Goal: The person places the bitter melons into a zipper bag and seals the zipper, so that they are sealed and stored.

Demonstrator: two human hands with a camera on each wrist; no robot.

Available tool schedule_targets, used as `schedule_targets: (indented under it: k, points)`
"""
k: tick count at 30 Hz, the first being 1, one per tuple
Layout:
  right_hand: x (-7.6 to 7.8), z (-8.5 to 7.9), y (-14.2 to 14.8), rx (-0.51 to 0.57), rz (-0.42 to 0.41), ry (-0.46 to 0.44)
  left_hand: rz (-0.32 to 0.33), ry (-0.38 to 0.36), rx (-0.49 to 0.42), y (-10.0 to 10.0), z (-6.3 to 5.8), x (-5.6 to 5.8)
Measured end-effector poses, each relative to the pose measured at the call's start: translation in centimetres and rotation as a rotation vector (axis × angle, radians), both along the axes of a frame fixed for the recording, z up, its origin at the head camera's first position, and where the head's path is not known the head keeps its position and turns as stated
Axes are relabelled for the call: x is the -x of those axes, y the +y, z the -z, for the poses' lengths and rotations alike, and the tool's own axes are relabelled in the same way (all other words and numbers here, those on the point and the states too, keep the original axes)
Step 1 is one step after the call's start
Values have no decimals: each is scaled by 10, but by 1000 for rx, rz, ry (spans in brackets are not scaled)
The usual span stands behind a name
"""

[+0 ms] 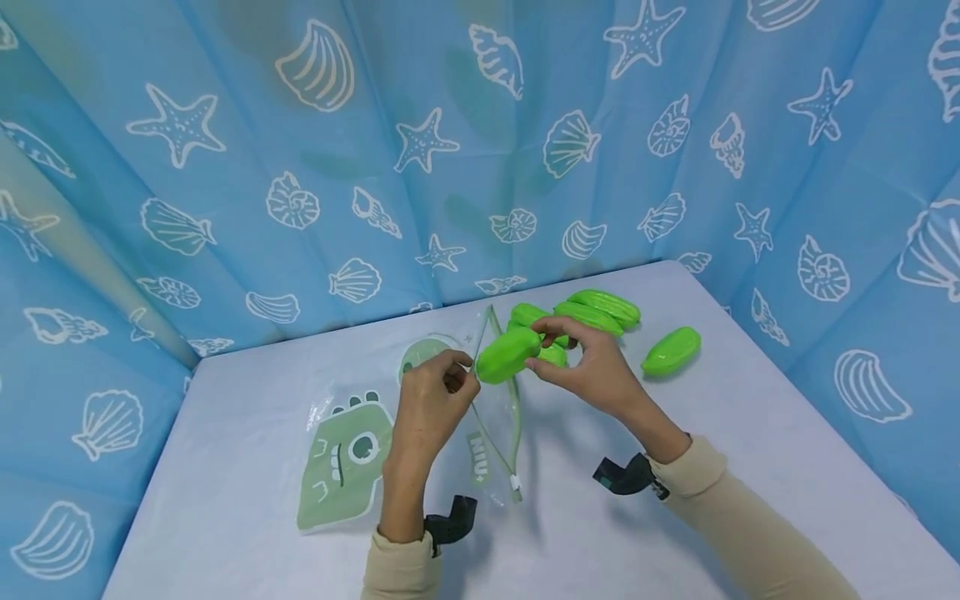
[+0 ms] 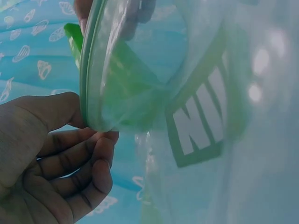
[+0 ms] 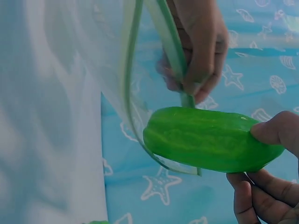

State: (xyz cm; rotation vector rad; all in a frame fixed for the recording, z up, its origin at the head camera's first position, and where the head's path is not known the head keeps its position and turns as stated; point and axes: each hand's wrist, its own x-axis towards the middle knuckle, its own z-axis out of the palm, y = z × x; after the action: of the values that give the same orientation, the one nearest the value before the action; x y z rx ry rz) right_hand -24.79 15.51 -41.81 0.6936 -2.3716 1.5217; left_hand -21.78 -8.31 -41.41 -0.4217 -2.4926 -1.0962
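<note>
My left hand (image 1: 431, 404) pinches the green zip rim of a clear plastic slider bag (image 1: 345, 462) printed with a pale green one-eyed monster. The bag's mouth stands apart, and its white slider (image 1: 515, 482) sits at the near end of the zip. My right hand (image 1: 596, 365) holds a shiny green toy cucumber (image 3: 205, 140) by one end, between thumb and fingers. The cucumber's other end is at the bag's mouth, close to the left fingertips. Through the bag film in the left wrist view, the green print (image 2: 196, 126) with white letters shows.
Several more green cucumbers (image 1: 600, 307) lie bunched at the back of the white table (image 1: 240, 475), partly behind the right hand. One separate cucumber (image 1: 671, 352) lies farther right. A blue shell-patterned curtain (image 1: 465, 167) borders the table's back and sides.
</note>
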Motion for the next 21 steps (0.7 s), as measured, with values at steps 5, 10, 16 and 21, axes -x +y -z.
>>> schedule_targets:
  k: [5,10,16,21]
  points:
    - [2,4,-8,-19,-20,-10,-4,29,-21,0,0,-1]
    - [3,9,-18,-144,-14,61,5,67,-53,0,-1,-1]
    - [-1,9,-26,-400,-36,266,-17,101,-71,-3,-2,-1]
    - [-3,1,-9,-359,-31,255,-34,90,-128,-7,-5,-2]
